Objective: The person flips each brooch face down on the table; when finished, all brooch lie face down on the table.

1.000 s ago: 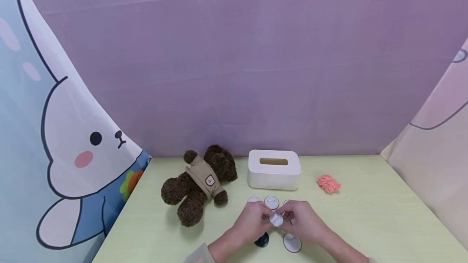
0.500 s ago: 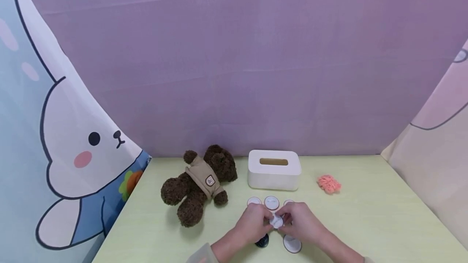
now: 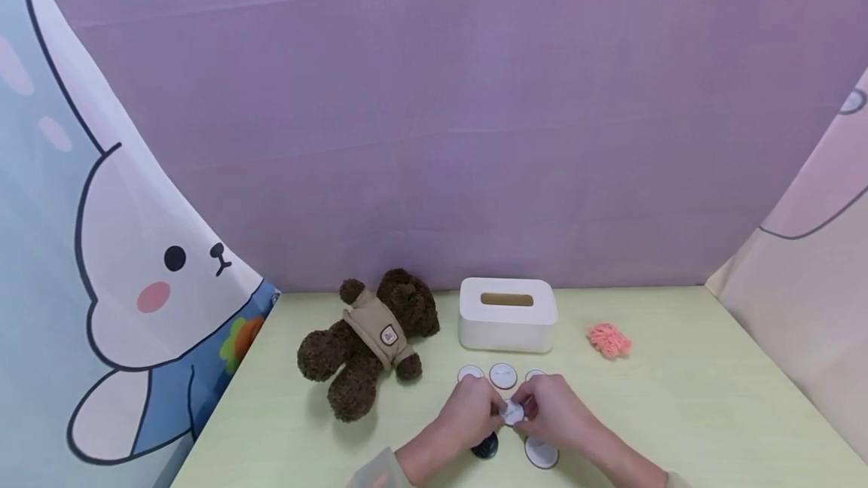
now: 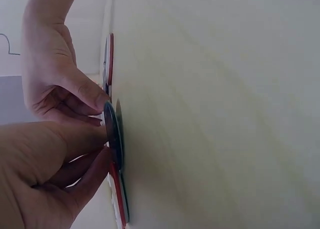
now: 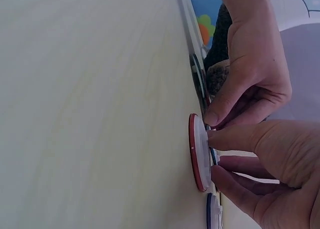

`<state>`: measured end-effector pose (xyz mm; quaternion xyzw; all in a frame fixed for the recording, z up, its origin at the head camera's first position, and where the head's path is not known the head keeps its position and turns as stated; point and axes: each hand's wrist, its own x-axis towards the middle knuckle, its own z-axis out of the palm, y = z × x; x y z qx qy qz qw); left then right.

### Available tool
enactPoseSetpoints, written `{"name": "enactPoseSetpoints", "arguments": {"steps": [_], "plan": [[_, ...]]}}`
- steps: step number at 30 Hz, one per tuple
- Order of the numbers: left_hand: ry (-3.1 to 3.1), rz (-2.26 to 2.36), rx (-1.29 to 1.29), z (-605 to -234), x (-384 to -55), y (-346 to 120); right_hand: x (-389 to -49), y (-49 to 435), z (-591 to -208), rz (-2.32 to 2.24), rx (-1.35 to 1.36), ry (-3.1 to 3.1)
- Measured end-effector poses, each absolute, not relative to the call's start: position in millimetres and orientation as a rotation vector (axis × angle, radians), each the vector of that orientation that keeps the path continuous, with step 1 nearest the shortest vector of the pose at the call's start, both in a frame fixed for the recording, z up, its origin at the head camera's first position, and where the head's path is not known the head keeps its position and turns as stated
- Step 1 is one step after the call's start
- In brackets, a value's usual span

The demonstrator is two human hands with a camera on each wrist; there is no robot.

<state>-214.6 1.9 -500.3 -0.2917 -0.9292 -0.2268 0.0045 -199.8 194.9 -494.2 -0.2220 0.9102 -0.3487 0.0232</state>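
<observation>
In the head view, a round white-backed pin badge (image 3: 511,412) lies low between both hands at the table. My left hand (image 3: 468,416) pinches its left side, and my right hand (image 3: 557,414) pinches its right side. Close around them are more pin badges: one at the back middle (image 3: 503,376), one at the back left (image 3: 470,373), and a partly covered one at the back right (image 3: 535,374). Nearer me are a black badge (image 3: 485,446) and a white-backed badge (image 3: 542,452). In the right wrist view, a red-rimmed badge (image 5: 200,153) stands out in front of my fingers.
Behind the badges stands a white tissue box (image 3: 508,318). A brown teddy bear (image 3: 373,333) in a beige top lies to the left. A pink fluffy bundle (image 3: 609,341) is at the right on the pale green table (image 3: 678,398). A purple cloth (image 3: 434,134) hangs behind.
Both hands, with the badge between them, have shifted slightly down toward me. The pinched badge sits a little lower than a second ago. The other things stay put.
</observation>
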Motion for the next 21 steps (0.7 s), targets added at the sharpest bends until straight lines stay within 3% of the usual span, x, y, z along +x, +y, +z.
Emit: {"name": "enactPoseSetpoints", "arguments": {"steps": [21], "plan": [[-2.908,-0.577,-1.068,-499.0,-221.3,-2.1,-198.9,194.9,-496.9,-1.037,-0.708,2.836]]}}
